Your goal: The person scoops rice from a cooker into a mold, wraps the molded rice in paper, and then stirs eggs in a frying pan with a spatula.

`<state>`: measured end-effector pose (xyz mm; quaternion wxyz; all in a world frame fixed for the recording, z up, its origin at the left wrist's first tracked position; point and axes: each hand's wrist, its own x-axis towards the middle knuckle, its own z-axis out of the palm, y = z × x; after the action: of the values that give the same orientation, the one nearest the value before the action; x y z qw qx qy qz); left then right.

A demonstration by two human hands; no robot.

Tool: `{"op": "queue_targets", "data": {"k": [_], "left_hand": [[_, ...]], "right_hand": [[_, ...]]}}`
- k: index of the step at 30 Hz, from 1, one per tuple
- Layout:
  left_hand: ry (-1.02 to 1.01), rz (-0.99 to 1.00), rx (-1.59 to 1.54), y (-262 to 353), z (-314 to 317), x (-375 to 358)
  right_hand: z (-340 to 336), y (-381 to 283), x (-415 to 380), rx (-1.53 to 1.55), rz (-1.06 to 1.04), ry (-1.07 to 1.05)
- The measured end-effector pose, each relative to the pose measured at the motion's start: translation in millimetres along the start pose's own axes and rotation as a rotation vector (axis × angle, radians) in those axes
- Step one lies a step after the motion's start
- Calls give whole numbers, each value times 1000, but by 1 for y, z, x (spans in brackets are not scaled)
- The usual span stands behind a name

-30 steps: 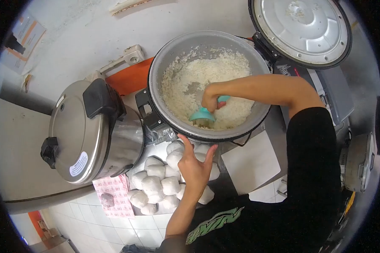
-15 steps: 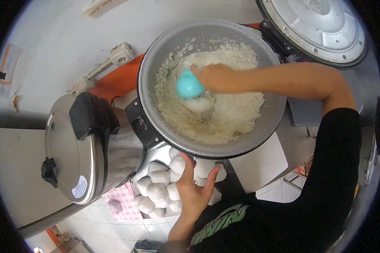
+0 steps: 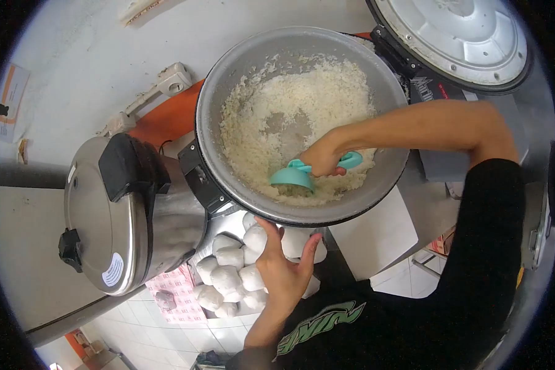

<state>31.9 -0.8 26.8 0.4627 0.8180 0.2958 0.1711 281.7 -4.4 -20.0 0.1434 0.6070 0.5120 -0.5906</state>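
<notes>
My right hand point(image 3: 325, 155) is closed around the handle of a turquoise scoop point(image 3: 293, 177). The scoop's bowl is tipped down into the cooked rice point(image 3: 333, 89) near the close side of the big grey pot point(image 3: 233, 58). Bare metal shows at the pot's bottom in the middle of the rice. Below the pot's near rim is my left hand point(image 3: 282, 271), thumb and finger spread, fingertips against the rim or just under it. Behind that hand lies a heap of white rounded bundles point(image 3: 227, 279) on a metal surface.
A steel cooker with a closed lid point(image 3: 108, 216) stands at left. An open round lid point(image 3: 459, 40) is at upper right. A white board point(image 3: 376, 237) lies below the pot. Pink printed paper point(image 3: 177, 296) holds one small bundle point(image 3: 165, 300).
My right hand and the scoop have moved down toward the pot's near side, and the scoop has turned into the rice. More bare pot bottom shows. My left hand stays near the rim.
</notes>
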Motion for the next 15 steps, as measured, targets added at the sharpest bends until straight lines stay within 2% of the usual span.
{"op": "queue_targets", "data": {"k": [6,9,12,13,15], "left_hand": [[-31,-4,-24,1,0,0],[-57,-4,-61,-2,-4,2],[-121,-41,-59,-9,-15,0],[-132,-64,-73,-7,-17,1],[-139,-69,-90,-6,-19,3]], "right_hand": [[-32,-29,-60,111,46,-118],[-60,11,-26,258,-51,-540],[-68,25,-22,229,29,-281],[-51,-1,-35,-223,117,109],[-10,-7,-24,-353,36,545]]}}
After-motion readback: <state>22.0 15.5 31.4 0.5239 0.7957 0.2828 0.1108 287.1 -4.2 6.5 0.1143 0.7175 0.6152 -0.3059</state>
